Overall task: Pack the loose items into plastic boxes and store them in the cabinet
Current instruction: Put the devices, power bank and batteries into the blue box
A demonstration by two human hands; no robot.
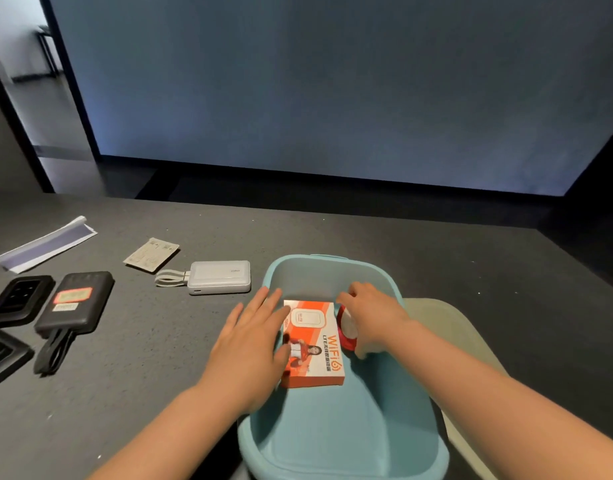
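while left hand steadies, orange box in bin

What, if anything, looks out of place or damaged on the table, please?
Nothing stands out. The orange box lies flat in the blue bin; the white power bank and black power bank sit intact on the table.
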